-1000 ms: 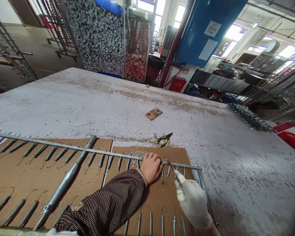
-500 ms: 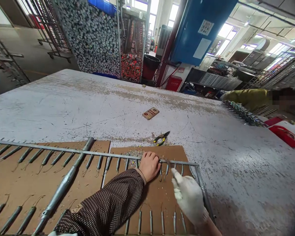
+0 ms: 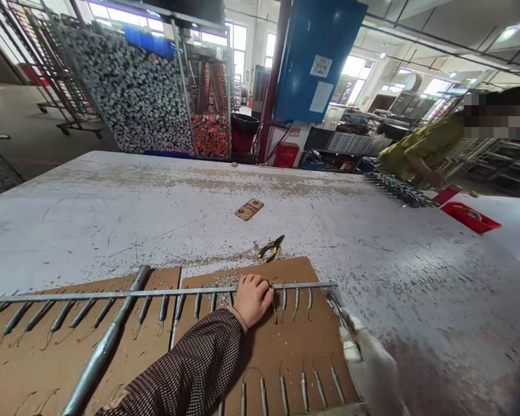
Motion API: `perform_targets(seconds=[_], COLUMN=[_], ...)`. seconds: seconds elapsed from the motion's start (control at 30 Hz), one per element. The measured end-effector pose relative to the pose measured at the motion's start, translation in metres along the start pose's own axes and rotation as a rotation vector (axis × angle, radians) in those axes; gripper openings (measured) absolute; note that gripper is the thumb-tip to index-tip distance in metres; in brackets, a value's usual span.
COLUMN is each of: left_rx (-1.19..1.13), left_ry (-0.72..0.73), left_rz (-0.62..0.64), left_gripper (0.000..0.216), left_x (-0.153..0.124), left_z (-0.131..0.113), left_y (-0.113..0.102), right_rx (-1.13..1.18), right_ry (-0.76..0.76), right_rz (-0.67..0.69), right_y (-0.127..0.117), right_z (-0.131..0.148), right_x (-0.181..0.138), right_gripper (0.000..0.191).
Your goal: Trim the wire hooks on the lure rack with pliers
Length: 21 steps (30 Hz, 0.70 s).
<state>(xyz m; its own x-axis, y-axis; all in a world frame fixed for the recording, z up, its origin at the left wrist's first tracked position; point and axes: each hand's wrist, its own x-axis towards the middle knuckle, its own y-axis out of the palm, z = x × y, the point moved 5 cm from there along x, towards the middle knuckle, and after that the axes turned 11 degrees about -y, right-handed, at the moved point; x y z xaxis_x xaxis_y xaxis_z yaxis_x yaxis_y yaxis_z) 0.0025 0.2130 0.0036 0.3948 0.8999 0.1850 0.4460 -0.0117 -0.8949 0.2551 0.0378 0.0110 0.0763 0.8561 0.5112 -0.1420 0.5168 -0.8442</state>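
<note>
A grey metal rack (image 3: 91,295) lies over brown cardboard, with a long flat bar, a thick centre rod (image 3: 106,341) and rows of short rods (image 3: 62,316) ending in thin wire hooks. My bare left hand (image 3: 253,299) is closed over the flat bar, right of the centre rod. White-gloved, my right hand (image 3: 368,358) is at the rack's right end, beside its side bar. Motion smears its fingers, and whether they hold anything is unclear. Beyond the bar lie pliers (image 3: 270,249) with black and yellow handles. Small glittery crumbs (image 3: 222,286) are scattered near my left hand.
Cardboard sheets (image 3: 305,341) lie on the scuffed white table (image 3: 190,214). A brown phone-shaped slab (image 3: 249,209) rests farther back. At the far right are a red tray (image 3: 470,217), a spiky metal bundle (image 3: 401,189) and a co-worker (image 3: 429,144). A blue cabinet (image 3: 316,63) stands behind.
My right hand has moved from the flat bar down and right to the rack's right end. My left hand stays on the bar. The view has tilted up and turned right.
</note>
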Motion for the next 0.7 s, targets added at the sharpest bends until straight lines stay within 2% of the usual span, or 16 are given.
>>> perform_targets(seconds=[0.1, 0.2, 0.3, 0.43, 0.5, 0.53, 0.63, 0.7], left_rx=[-0.016, 0.039, 0.119, 0.23, 0.275, 0.293, 0.334, 0.354], left_ry=[0.065, 0.167, 0.272, 0.35, 0.337, 0.315, 0.201, 0.113], left_rz=[0.031, 0.068, 0.147, 0.39, 0.507, 0.539, 0.531, 0.503], left_gripper=[0.017, 0.018, 0.023, 0.012, 0.003, 0.007, 0.021, 0.027], left_x=[0.002, 0.005, 0.004, -0.001, 0.0, 0.003, 0.019, 0.03], left_z=[-0.004, -0.011, -0.017, -0.016, -0.013, -0.01, -0.001, 0.008], left_y=[-0.01, -0.021, -0.033, -0.05, -0.058, -0.061, -0.061, -0.052], right_rx=[-0.102, -0.107, -0.058, -0.01, 0.002, 0.002, 0.004, 0.023], right_ry=[0.274, 0.447, 0.515, 0.527, 0.526, 0.532, 0.538, 0.553], right_rz=[0.108, 0.205, 0.273, 0.388, 0.415, 0.418, 0.405, 0.403], right_y=[-0.008, -0.014, -0.012, 0.001, 0.006, 0.007, 0.007, 0.005], right_z=[-0.038, -0.057, -0.057, -0.049, -0.047, -0.047, -0.045, -0.044], right_x=[-0.029, -0.049, -0.059, -0.063, -0.063, -0.063, -0.06, -0.057], right_gripper=[0.047, 0.049, 0.05, 0.053, 0.054, 0.054, 0.054, 0.053])
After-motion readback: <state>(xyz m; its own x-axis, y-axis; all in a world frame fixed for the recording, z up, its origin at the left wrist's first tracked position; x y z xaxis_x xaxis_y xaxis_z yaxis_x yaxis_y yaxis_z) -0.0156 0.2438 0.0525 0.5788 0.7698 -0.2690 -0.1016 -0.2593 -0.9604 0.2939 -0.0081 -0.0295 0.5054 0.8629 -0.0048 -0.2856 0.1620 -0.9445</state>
